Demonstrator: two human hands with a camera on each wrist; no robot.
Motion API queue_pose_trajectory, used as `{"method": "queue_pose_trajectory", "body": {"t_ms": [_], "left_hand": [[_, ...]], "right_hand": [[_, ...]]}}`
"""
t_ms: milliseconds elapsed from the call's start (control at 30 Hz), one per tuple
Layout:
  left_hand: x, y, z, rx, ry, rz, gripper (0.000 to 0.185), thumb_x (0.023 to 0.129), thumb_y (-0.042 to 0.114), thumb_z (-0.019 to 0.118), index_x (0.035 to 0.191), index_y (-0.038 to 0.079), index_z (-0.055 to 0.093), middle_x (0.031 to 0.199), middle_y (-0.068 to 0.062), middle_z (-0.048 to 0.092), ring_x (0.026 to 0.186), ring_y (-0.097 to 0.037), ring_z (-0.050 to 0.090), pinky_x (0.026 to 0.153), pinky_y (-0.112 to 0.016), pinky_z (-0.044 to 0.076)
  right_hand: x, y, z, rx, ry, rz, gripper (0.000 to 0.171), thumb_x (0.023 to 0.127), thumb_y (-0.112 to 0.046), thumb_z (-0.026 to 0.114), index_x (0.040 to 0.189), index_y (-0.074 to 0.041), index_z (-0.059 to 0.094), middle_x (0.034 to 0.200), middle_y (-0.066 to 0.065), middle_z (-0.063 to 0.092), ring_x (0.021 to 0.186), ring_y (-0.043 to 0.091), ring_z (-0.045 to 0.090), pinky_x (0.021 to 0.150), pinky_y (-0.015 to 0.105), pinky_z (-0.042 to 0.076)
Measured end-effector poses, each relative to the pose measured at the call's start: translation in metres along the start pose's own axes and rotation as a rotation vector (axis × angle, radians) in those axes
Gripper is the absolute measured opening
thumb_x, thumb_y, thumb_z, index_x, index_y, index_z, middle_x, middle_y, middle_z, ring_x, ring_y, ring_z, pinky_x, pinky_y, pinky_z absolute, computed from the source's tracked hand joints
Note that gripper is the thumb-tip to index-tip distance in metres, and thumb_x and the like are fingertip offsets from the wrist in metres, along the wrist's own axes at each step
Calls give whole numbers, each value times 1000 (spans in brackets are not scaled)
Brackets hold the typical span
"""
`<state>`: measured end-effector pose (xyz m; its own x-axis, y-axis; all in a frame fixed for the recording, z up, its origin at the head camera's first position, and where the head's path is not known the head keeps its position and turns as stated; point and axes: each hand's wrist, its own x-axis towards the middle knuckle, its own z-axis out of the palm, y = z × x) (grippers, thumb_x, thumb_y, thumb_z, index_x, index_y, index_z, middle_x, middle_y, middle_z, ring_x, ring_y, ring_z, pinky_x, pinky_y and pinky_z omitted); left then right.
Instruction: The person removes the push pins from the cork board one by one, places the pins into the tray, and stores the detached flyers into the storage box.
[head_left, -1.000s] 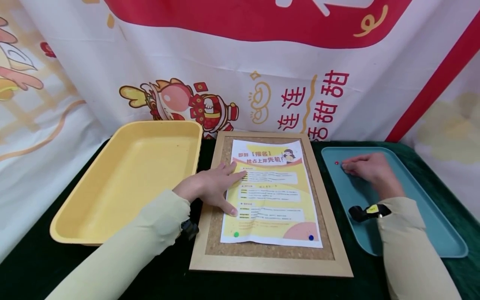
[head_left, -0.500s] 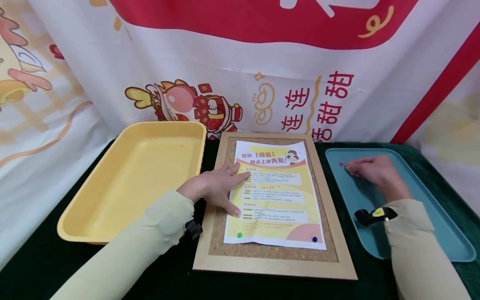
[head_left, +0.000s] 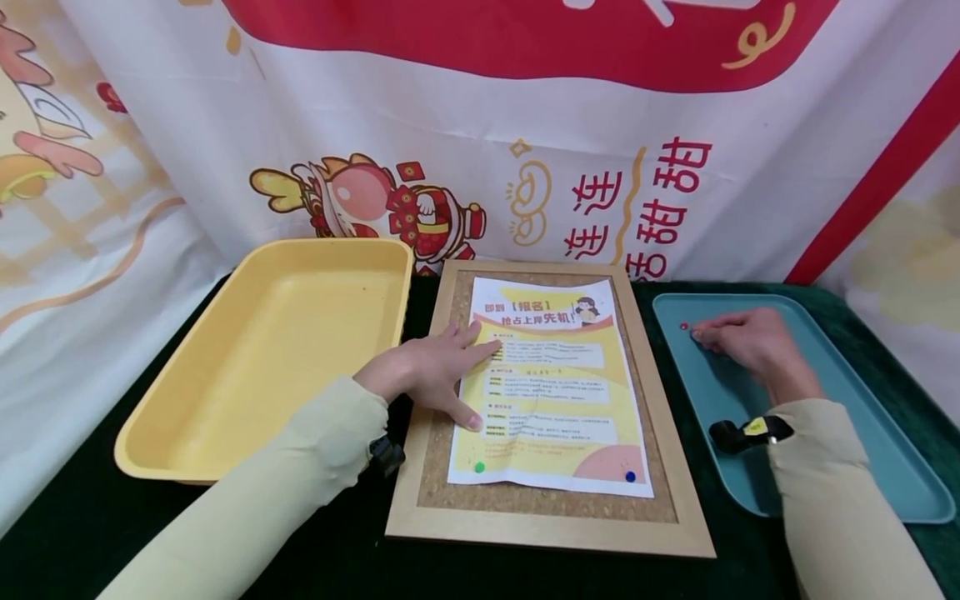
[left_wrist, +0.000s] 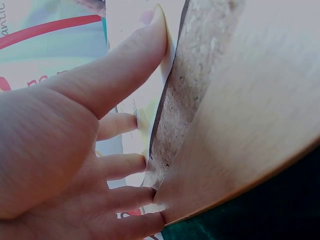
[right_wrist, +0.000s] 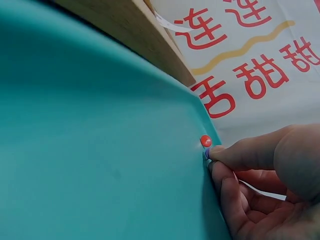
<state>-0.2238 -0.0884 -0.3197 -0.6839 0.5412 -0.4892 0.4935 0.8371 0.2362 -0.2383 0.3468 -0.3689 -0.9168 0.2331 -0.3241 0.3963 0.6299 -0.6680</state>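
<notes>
Paper (head_left: 551,392) lies on our cork board (head_left: 549,408), near corners pinned green (head_left: 480,467) and blue (head_left: 630,477); far corners unpinned. Left hand (head_left: 435,375) presses it flat, fingers straight. Right hand (head_left: 738,337) pinches a pin beside the red pin (right_wrist: 205,141) in the teal tray (head_left: 862,433).

My head camera is looking down over the whole table; both wrist cameras are sitting close, sharing the corkboard frame (head_left: 547,525) edge.
</notes>
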Motion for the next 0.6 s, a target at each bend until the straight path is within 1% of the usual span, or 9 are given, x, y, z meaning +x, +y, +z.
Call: {"method": "queue_pose_trajectory", "body": {"t_ms": [233, 467, 600], "left_hand": [[2, 0, 0, 1, 4, -1, 113, 88, 57, 82, 173, 26, 14, 180, -11, -6, 167, -41, -6, 134, -59, 14], [2, -3, 2, 4, 10, -8, 114, 87, 58, 82, 173, 25, 15, 181, -12, -4, 167, -43, -3, 132, -61, 16], [2, -2, 1, 2, 15, -8, 113, 87, 58, 83, 173, 26, 16, 181, -11, -3, 167, -43, -2, 132, -62, 17]], "right_hand": [[-2, 1, 0, -24, 17, -19, 45, 110, -31, 59, 145, -2, 64, 149, 26, 58, 122, 35, 53, 95, 43, 49], [-5, 0, 1, -24, -9, -25, 45, 111, -30, 58, 146, -4, 63, 150, 26, 55, 125, 37, 51, 96, 44, 47], [-6, 1, 0, -17, -5, -31, 44, 111, -29, 57, 147, -4, 63, 150, 26, 55, 125, 38, 50, 96, 43, 47]]}}
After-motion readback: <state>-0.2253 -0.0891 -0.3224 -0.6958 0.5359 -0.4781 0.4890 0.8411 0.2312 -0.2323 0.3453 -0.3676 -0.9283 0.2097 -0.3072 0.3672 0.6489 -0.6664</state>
